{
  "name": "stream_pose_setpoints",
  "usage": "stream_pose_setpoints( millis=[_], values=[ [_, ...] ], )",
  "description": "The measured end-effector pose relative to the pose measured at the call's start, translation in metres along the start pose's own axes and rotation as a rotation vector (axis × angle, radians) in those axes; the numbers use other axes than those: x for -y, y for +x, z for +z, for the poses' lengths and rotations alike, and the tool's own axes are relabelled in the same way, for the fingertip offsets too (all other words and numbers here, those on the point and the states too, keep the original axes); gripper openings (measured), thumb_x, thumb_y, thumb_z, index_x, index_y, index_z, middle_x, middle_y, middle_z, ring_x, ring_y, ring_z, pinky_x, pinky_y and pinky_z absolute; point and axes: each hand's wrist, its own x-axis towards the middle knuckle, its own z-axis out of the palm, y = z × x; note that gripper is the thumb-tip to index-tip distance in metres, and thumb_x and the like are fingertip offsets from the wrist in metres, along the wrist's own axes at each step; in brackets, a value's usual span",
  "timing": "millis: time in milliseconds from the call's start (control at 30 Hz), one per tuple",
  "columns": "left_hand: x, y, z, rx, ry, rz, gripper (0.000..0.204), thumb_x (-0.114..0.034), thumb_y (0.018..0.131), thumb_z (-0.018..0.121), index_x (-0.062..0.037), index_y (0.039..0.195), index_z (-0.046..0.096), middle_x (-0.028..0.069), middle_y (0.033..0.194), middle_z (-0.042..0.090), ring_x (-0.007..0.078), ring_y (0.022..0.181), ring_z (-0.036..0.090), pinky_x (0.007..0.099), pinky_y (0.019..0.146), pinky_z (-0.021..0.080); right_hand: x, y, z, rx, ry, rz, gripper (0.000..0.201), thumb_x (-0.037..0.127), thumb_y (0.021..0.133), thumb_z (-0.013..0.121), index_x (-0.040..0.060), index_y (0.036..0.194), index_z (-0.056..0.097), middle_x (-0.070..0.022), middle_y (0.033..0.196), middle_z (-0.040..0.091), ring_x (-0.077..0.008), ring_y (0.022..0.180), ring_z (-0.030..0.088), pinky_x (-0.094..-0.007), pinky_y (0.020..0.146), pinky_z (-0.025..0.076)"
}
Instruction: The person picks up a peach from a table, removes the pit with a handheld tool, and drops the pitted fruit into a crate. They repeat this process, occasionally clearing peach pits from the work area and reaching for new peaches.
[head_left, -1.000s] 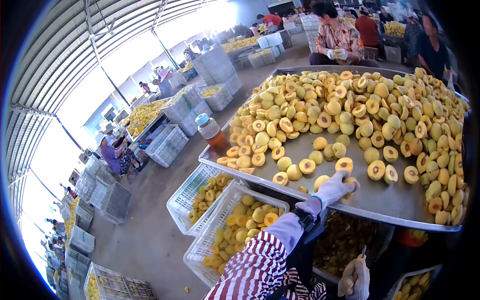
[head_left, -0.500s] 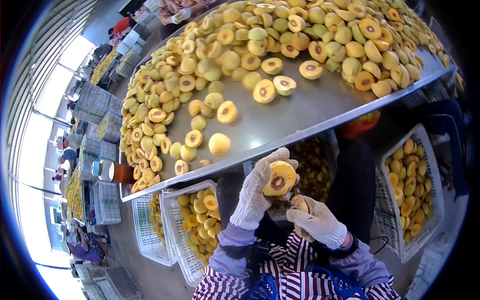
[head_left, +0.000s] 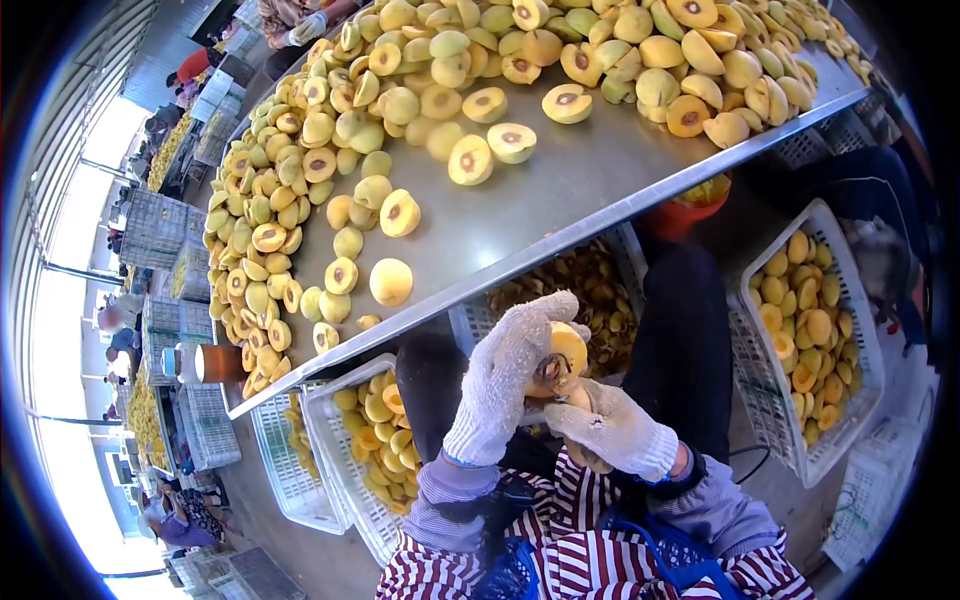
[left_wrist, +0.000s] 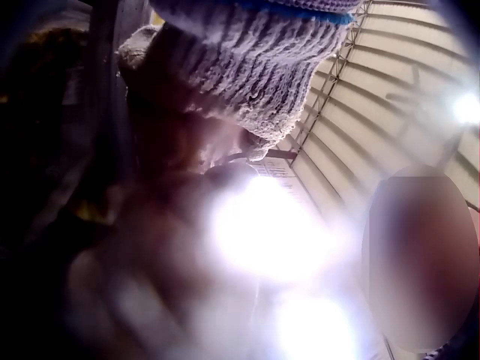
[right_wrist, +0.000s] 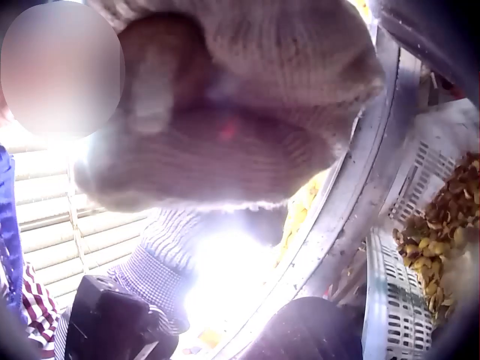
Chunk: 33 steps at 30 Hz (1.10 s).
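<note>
In the head view my gloved left hand (head_left: 500,385) holds a yellow peach half (head_left: 568,345) above my lap, cut face showing its dark pit hollow. My gloved right hand (head_left: 625,435) grips a small tool with a tan handle (head_left: 580,398). Its metal tip is right at the pit, in the lower part of the cut face. Both hands are close together below the metal table's (head_left: 560,215) front edge. The left wrist view is mostly glare, with the knitted glove cuff (left_wrist: 247,67) at the top. Curled glove fingers (right_wrist: 217,161) fill the right wrist view.
Many peach halves (head_left: 420,75) are heaped across the table. Below it stands a crate of brown scraps (head_left: 600,300). White crates of peach halves stand at left (head_left: 318,425) and right (head_left: 735,330). A jar of brown liquid (head_left: 215,363) sits at the table's left corner.
The left hand has taken a peach half from the table edge and brought it to the lap. The right hand has come up, and the tool tip now meets the pit.
</note>
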Motion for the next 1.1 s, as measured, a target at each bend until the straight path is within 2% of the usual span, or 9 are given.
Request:
stream_pose_setpoints(
  millis=[133, 200, 267, 433, 567, 667, 867, 967, 1100],
  values=[
    [0.008, -0.001, 0.01, -0.099, -0.233, -0.004, 0.075, -0.056, 0.092, 0.06, -0.0032, 0.142, 0.044, 0.0166, 0.128, 0.058, 0.0286, 0.116, 0.059, 0.0388, 0.098, 0.051, 0.006, -0.004, -0.006, -0.096, 0.263, -0.099, 0.021, 0.024, 0.097, 0.062, 0.0061, 0.108, 0.056, 0.0008, 0.062, 0.057, -0.006, 0.044, 0.051, -0.021, 0.039, 0.038],
    [0.019, -0.002, -0.004, -0.048, -0.136, -0.113, 0.074, -0.048, 0.09, 0.067, -0.0044, 0.143, 0.04, 0.0168, 0.13, 0.057, 0.028, 0.118, 0.057, 0.0399, 0.099, 0.05, 0.001, -0.004, -0.015, -0.177, 0.452, -0.174, 0.023, 0.018, 0.097, 0.061, 0.0072, 0.115, 0.052, 0.0004, 0.06, 0.055, -0.0057, 0.04, 0.047, -0.0188, 0.036, 0.034],
    [0.026, -0.005, -0.011, -0.005, 0.084, -0.165, 0.07, -0.042, 0.09, 0.07, -0.0053, 0.142, 0.041, 0.0177, 0.129, 0.057, 0.0282, 0.116, 0.058, 0.0404, 0.099, 0.05, 0.0, -0.001, -0.015, -0.258, 0.479, -0.192, 0.023, 0.017, 0.097, 0.062, 0.0063, 0.115, 0.052, -0.0002, 0.06, 0.056, -0.0053, 0.04, 0.047, -0.0187, 0.036, 0.034],
    [0.031, -0.003, -0.012, -0.13, -0.429, -0.073, 0.066, -0.026, 0.082, 0.077, -0.0092, 0.137, 0.046, 0.0209, 0.129, 0.057, 0.0371, 0.112, 0.06, 0.0476, 0.097, 0.051, 0.002, -0.005, -0.008, -0.128, 0.235, -0.073, 0.027, 0.022, 0.095, 0.066, 0.0045, 0.113, 0.057, -0.0002, 0.064, 0.059, -0.0052, 0.049, 0.055, -0.0188, 0.043, 0.039],
    [0.036, -0.001, -0.009, -0.097, -0.471, 0.038, 0.065, -0.035, 0.09, 0.07, -0.0123, 0.143, 0.04, 0.0192, 0.141, 0.048, 0.0315, 0.123, 0.053, 0.0441, 0.097, 0.051, -0.002, 0.002, -0.006, -0.085, 0.01, -0.017, 0.037, 0.031, 0.094, 0.066, 0.0027, 0.116, 0.059, -0.0045, 0.066, 0.063, -0.0088, 0.051, 0.059, -0.0229, 0.049, 0.044],
    [0.038, 0.001, -0.002, -0.18, -0.52, 0.079, 0.063, -0.044, 0.086, 0.073, -0.0119, 0.135, 0.048, 0.021, 0.136, 0.053, 0.0377, 0.12, 0.057, 0.0483, 0.099, 0.051, -0.005, 0.007, -0.006, -0.102, -0.141, -0.028, 0.045, 0.038, 0.094, 0.064, 0.003, 0.122, 0.057, -0.009, 0.072, 0.066, -0.0165, 0.057, 0.065, -0.0274, 0.056, 0.049],
    [0.037, -0.005, 0.01, -0.169, -0.413, 0.2, 0.057, -0.042, 0.094, 0.063, -0.0092, 0.137, 0.044, 0.0171, 0.14, 0.05, 0.032, 0.126, 0.053, 0.0448, 0.103, 0.046, -0.013, 0.011, -0.006, -0.13, -0.183, -0.098, 0.047, 0.038, 0.093, 0.064, 0.0037, 0.124, 0.057, -0.0123, 0.077, 0.068, -0.0262, 0.069, 0.068, -0.0339, 0.066, 0.053],
    [0.041, -0.006, 0.025, -0.204, -0.348, 0.344, 0.054, -0.041, 0.098, 0.057, -0.0068, 0.137, 0.042, 0.0181, 0.139, 0.05, 0.0311, 0.124, 0.055, 0.0442, 0.103, 0.046, -0.01, 0.007, -0.002, -0.135, -0.066, -0.155, 0.028, 0.028, 0.097, 0.063, 0.0032, 0.107, 0.058, 0.0002, 0.064, 0.059, -0.0053, 0.048, 0.054, -0.0184, 0.046, 0.043],
    [0.028, -0.011, 0.027, -0.152, -0.055, 0.428, 0.052, -0.037, 0.101, 0.053, -0.0016, 0.136, 0.042, 0.0219, 0.139, 0.049, 0.0304, 0.119, 0.058, 0.0414, 0.101, 0.048, -0.015, 0.003, -0.003, 0.02, 0.174, -0.078, 0.034, 0.035, 0.095, 0.063, 0.0024, 0.107, 0.058, -0.0038, 0.067, 0.062, -0.0123, 0.053, 0.06, -0.0235, 0.048, 0.043]
  ],
)
